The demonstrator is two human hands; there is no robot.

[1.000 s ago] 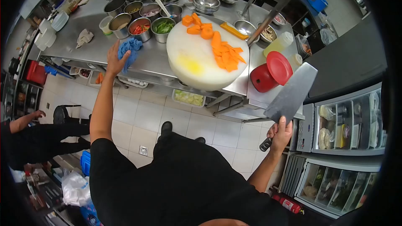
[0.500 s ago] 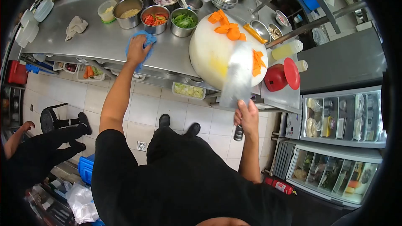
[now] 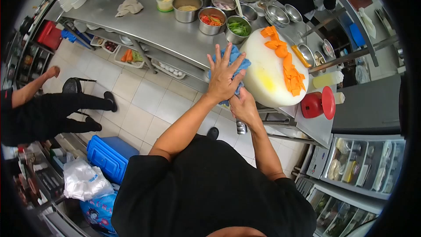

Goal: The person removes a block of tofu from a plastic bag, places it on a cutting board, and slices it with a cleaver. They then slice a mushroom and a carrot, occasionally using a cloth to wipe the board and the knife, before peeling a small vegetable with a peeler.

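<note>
My left hand (image 3: pixel 224 77) lies with fingers spread over a blue cloth (image 3: pixel 240 63), which covers most of the cleaver's blade. Below it, my right hand (image 3: pixel 245 106) is wrapped round the cleaver's handle (image 3: pixel 241 127). Both hands are at the left edge of a thick, round white board (image 3: pixel 265 81). Orange slices (image 3: pixel 280 52) lie along the board's upper and right parts, and a yellow stain marks its surface. A knife with a yellow-orange handle (image 3: pixel 300 56) rests just beyond the board.
Metal pots of cut vegetables (image 3: pixel 212 21) stand behind the board on the steel counter (image 3: pixel 153 28). A red scale-like object (image 3: pixel 312 104) is to its right. On the far left is another person (image 3: pixel 52 109). A blue bin (image 3: pixel 107 158) stands behind me at the left.
My left hand and the blue cloth have moved right, from the counter onto the blade. The cleaver has moved left off the board's top. The view has shifted and turned.
</note>
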